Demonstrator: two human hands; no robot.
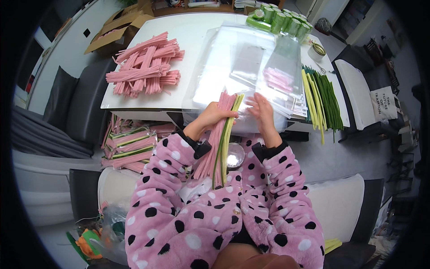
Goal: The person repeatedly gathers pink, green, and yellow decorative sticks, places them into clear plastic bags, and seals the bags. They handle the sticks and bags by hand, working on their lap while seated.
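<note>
My left hand (215, 114) is closed around a bundle of pink fuzzy stems (213, 144), with yellow and green stems (226, 144) along its right side. The bundle hangs down over my lap. To its right, my right hand (262, 111) is raised with fingers apart, slightly blurred, holding nothing. Clear plastic sleeves (218, 67) lie stacked on the table beyond both hands. A heap of pink stem bundles (147, 67) sits on the table's left part. Yellow stems (314, 97) and dark green stems (327, 97) lie over the right edge.
On the white table (188, 25) stand green rolls (285, 20) and an open tin (316, 52), with scissors (320, 68) nearby. Packed stem bundles (131, 144) lie below the table's left edge. A cardboard box (117, 27) is at the back left. A round clear container (235, 154) is by my lap.
</note>
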